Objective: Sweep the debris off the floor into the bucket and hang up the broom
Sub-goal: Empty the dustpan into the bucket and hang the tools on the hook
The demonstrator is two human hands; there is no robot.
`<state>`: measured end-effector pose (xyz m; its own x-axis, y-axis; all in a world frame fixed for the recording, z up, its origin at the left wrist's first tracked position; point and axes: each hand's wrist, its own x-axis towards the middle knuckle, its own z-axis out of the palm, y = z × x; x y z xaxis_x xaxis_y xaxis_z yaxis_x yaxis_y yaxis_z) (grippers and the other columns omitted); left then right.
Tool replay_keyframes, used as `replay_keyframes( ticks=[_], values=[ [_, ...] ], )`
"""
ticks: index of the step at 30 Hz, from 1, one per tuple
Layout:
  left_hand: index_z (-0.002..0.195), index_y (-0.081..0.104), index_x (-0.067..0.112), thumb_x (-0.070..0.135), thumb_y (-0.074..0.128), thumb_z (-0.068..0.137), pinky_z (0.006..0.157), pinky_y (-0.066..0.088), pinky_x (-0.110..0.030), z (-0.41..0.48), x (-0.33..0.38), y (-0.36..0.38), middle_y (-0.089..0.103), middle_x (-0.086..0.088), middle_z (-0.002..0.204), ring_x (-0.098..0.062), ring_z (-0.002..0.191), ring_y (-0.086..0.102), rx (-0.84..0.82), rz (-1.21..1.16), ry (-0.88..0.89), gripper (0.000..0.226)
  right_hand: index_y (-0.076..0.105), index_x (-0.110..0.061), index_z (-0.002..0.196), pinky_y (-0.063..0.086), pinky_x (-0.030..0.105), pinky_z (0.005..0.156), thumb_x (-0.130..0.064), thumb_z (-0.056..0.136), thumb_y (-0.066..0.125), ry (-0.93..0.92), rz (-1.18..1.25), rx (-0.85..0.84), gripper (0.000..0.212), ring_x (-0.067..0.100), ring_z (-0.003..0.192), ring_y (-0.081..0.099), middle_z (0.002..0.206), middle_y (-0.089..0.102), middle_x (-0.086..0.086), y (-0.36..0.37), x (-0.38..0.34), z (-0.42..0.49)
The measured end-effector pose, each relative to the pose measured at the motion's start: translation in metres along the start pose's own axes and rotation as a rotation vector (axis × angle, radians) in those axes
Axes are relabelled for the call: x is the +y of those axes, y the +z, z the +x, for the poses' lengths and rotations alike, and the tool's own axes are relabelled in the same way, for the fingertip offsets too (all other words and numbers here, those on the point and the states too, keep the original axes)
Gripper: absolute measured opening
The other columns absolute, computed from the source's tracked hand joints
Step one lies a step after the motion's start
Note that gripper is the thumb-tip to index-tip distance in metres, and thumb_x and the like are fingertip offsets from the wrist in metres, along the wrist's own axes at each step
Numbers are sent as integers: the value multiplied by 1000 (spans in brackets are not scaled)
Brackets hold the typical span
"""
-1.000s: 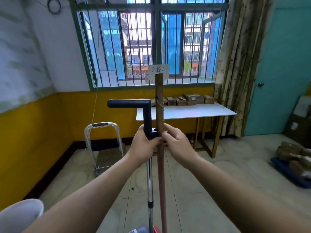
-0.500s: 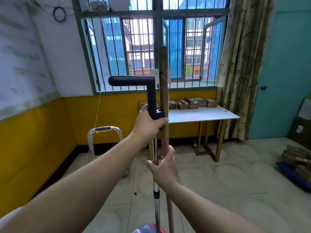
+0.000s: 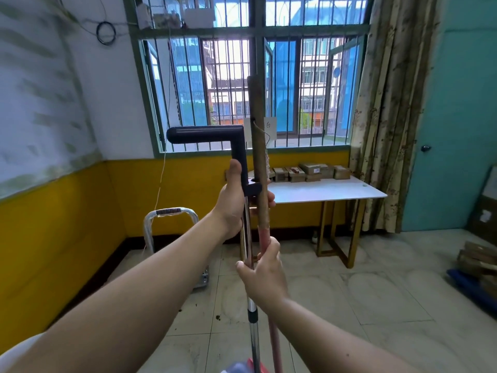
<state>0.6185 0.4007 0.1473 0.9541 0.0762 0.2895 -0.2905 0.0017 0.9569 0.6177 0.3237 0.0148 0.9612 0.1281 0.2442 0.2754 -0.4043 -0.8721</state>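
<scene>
Two upright poles stand in front of me. A chrome pole (image 3: 254, 327) ends in a black L-shaped handle (image 3: 207, 135) with a clip at its base. Beside it runs the brown wooden broom handle (image 3: 257, 146), its lower part pinkish-red, a thin string tied near its top. My left hand (image 3: 236, 203) grips both poles just under the black clip. My right hand (image 3: 265, 275) grips them lower down. Small dark debris (image 3: 218, 316) specks lie on the tiled floor. The broom head and the bucket are hidden; only a blue-and-red edge (image 3: 243, 367) shows at the bottom.
A white table (image 3: 322, 193) with brown boxes stands under the barred window. A metal trolley (image 3: 172, 232) leans by the yellow wall at left. Stacked boxes on a blue sheet (image 3: 478, 267) lie at right, near a teal door. A white round object (image 3: 18, 351) sits at bottom left.
My right hand slid down the poles from beside my left hand to well below it. The poles rose in view, and the view tilted slightly upward.
</scene>
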Motion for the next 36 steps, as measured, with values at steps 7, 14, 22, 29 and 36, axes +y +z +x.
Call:
replay_keyframes(
  ticks=[7, 14, 22, 29, 36],
  values=[
    [81, 63, 8, 74, 13, 73, 56, 53, -22, 1, -5, 7, 64, -5, 62, -14, 56, 64, 90, 113, 28, 83, 21, -29, 129, 57, 30, 77, -38, 83, 66, 0, -5, -4, 65, 15, 94, 59, 110, 53, 2, 6, 3, -1],
    [86, 62, 9, 48, 46, 94, 69, 55, -32, 1, -11, -3, 66, -6, 68, -19, 67, 65, 116, 125, -25, 43, 37, -26, 129, 53, 28, 80, -28, 85, 64, -41, 105, -280, 51, 11, 92, 55, 108, 50, -3, -29, -7, 8],
    [86, 64, 5, 26, 52, 94, 69, 53, -32, -9, -24, -18, 68, -8, 72, -20, 71, 68, 116, 137, -117, 26, 46, -22, 137, 46, 32, 96, -28, 98, 47, -133, 287, -97, 39, 16, 122, 51, 133, 54, 0, -82, -72, 58],
    [87, 61, 4, 26, 50, 96, 75, 55, -35, -18, -29, -14, 66, -10, 75, -20, 71, 67, 45, 175, -172, 27, 60, -22, 120, 50, 33, 88, -29, 94, 55, -387, 106, -144, 27, 13, 104, 60, 110, 65, -5, -96, -117, 63],
    [86, 62, 5, 24, 48, 97, 83, 55, -41, -23, -38, -28, 67, -11, 76, -23, 76, 68, 37, 179, -187, 26, 72, -12, 93, 52, 29, 70, -27, 93, 58, -449, -175, -59, 20, 13, 74, 62, 78, 67, -1, -106, -120, 65]
  ],
)
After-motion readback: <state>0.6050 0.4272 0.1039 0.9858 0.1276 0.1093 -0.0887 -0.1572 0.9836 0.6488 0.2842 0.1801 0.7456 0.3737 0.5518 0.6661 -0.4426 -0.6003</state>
